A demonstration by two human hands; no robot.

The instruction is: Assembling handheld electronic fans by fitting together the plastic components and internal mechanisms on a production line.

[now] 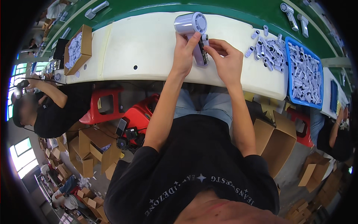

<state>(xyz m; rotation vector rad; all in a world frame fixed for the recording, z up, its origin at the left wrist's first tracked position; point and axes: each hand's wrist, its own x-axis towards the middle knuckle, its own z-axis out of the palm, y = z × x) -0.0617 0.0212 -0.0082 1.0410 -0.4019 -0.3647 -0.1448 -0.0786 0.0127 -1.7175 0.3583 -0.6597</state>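
Above the white table I hold a lilac handheld fan (186,24), its round grille turned to the right and its handle pointing down toward me. My left hand (182,54) is closed around the upper handle, thumb just below the fan head. The handle's right side lies open and shows dark inner parts (201,52). A small pale cover piece (205,38) stands at that side. My right hand (226,58) pinches at it with bent thumb and fingers; the fingers partly hide the piece. Similar lilac pieces (269,52) lie piled on the table to the right.
A blue tray (286,74) full of such pieces stands at the table's right end. At the left is a cardboard box (87,46) of lilac parts. More fans (290,16) lie on the green surface beyond. Red stools (100,108), cartons (278,142) and co-workers flank me.
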